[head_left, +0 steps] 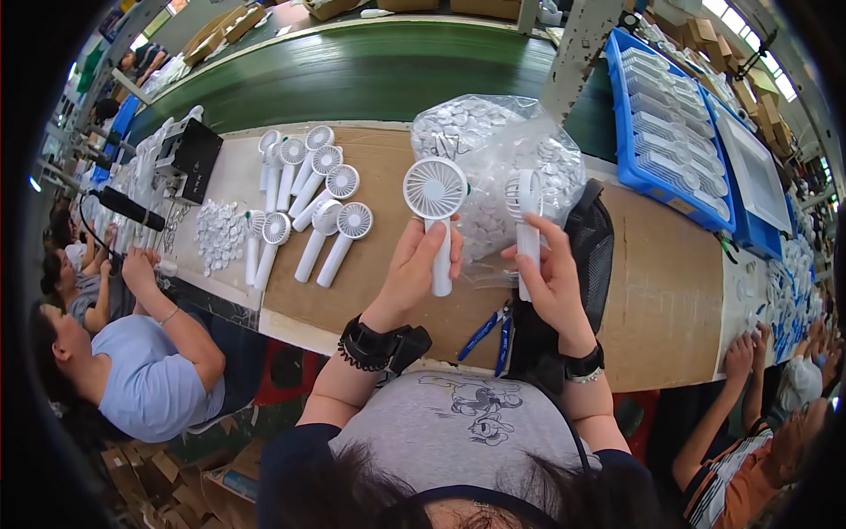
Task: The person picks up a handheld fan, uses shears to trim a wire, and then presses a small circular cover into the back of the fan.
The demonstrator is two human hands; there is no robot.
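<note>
My left hand [412,258] is wrapped round the handle of a white handheld fan [435,189], its round grille facing up toward me. In my right hand [557,275] is a second white handheld fan [526,231], upright and turned edge-on, gripped by its handle. Both fans are held above the table, a short way apart. Behind them lies a clear plastic bag [502,141] full of small white parts. Several more white fans [327,160] lie in a group to the left. Blue-handled pliers [483,338] rest on the table between my forearms.
A pile of small white pieces [220,236] and a black box [189,159] are at the left. A black mesh bag [589,256] lies by my right hand. Blue trays [674,132] stand at the right, and a green conveyor belt [370,70] runs behind. Co-workers sit on both sides.
</note>
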